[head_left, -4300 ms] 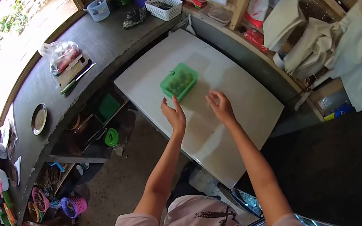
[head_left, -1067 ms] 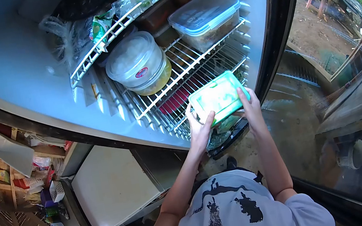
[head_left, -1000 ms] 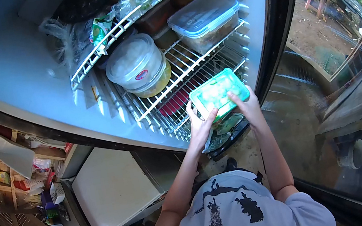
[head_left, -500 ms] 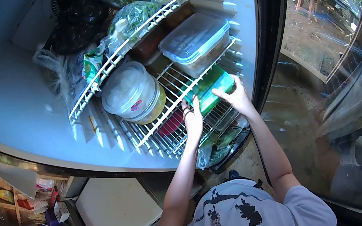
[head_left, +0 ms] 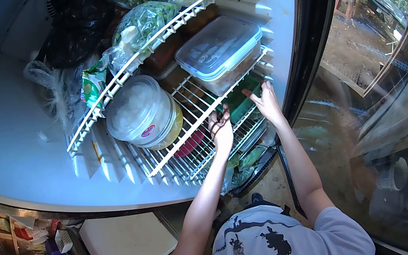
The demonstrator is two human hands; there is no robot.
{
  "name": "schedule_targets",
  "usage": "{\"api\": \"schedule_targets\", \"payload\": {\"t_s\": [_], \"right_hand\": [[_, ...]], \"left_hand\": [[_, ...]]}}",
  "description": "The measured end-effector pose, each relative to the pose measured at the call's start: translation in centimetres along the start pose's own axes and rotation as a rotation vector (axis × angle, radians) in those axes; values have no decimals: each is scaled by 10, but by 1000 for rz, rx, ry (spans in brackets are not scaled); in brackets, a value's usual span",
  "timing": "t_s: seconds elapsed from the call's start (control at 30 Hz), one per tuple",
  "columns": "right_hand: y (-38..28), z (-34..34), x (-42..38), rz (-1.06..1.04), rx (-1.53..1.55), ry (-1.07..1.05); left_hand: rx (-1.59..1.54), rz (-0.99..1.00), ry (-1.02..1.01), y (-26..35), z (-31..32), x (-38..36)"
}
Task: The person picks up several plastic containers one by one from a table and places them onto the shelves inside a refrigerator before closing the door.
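1. Far left of the green container, bags of greens [head_left: 143, 21] and a dark bag [head_left: 79, 29] sit on the upper wire shelf [head_left: 115, 83] of the open fridge. Nothing is touching them.
2. Closer in, still left of the green container, a round tub [head_left: 139, 114] with a pale lid stands on the middle shelf.
3. The left hand [head_left: 221, 130] is flat against the near edge of the green container [head_left: 240, 101], fingers spread, not curled around it. Looks like a push rather than a grip.
4. The green container is mostly in on the lower wire shelf, right under a clear box with a blue-edged lid [head_left: 218, 52].
5. The right hand [head_left: 266, 102] is at the container's right corner, fingertips on it, open too.
6. My read: this is the sliding-in stage and nearly finished. What's left seems to be a last nudge so it sits fully back, then both hands come out clear of the wire.
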State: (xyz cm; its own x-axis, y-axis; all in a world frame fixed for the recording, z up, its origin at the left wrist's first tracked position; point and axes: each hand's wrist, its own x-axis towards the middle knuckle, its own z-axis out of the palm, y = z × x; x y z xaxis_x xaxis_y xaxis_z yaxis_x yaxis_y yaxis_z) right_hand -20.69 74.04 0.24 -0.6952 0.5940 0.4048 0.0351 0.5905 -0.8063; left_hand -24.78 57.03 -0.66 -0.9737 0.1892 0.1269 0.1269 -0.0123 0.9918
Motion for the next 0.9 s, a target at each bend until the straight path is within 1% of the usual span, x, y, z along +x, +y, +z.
{"api": "schedule_targets", "payload": {"t_s": [0.03, 0.1, 0.13, 0.2, 0.23, 0.3, 0.33, 0.37, 0.4, 0.47, 0.5, 0.57, 0.63, 0.67, 0.7, 0.77, 0.8, 0.83, 0.87, 0.9], "right_hand": [[3, -1, 1, 0, -4, 1], [7, -1, 0, 41, 32, -10], [8, 0, 1, 41, 31, -8], [6, -1, 1, 93, 124, 39], [4, -2, 0, 91, 123, 38], [-3, -6, -1, 234, 262, 23], [5, -1, 0, 233, 262, 22], [22, 8, 1, 174, 306, 109], [27, 11, 3, 115, 349, 197], [32, 10, 3, 139, 355, 184], [30, 10, 2, 158, 367, 173], [33, 12, 4, 165, 388, 187], [52, 19, 8, 153, 386, 209], [51, 19, 9, 147, 434, 224], [52, 16, 9, 144, 434, 195], [48, 7, 8, 156, 333, 130], [44, 5, 3, 238, 375, 167], [39, 4, -2, 320, 413, 208], [17, -6, -14, 287, 385, 285], [12, -4, -26, 116, 486, 394]], "left_hand": [[-3, -1, -2, -13, 0, 3], [-166, -22, -131, -13, 0, 3], [-200, -57, -85, -14, 2, -1], [-211, -62, -113, -9, 0, 2], [-224, -67, -136, -7, 0, 3], [-190, -29, -124, 0, 0, 3], [-117, -39, -141, 3, -3, 3], [-44, -51, -159, 7, -4, 3], [-82, -30, -179, 4, -4, 4], [-208, 11, -176, -3, -1, 4], [-209, -70, -209, -5, -2, 7], [-236, -76, -246, -8, -4, 9], [-240, -61, -243, -12, -4, 9], [-245, -47, -241, -15, -5, 9], [-241, -46, -239, -17, -7, 9], [-321, -85, -254, -19, -10, 6], [-404, -43, -242, -19, -14, 1], [-266, 19, -154, -19, -16, -6], [-193, 29, -98, -5, -20, -19], [-122, 47, -42, 11, -26, -32]]}}
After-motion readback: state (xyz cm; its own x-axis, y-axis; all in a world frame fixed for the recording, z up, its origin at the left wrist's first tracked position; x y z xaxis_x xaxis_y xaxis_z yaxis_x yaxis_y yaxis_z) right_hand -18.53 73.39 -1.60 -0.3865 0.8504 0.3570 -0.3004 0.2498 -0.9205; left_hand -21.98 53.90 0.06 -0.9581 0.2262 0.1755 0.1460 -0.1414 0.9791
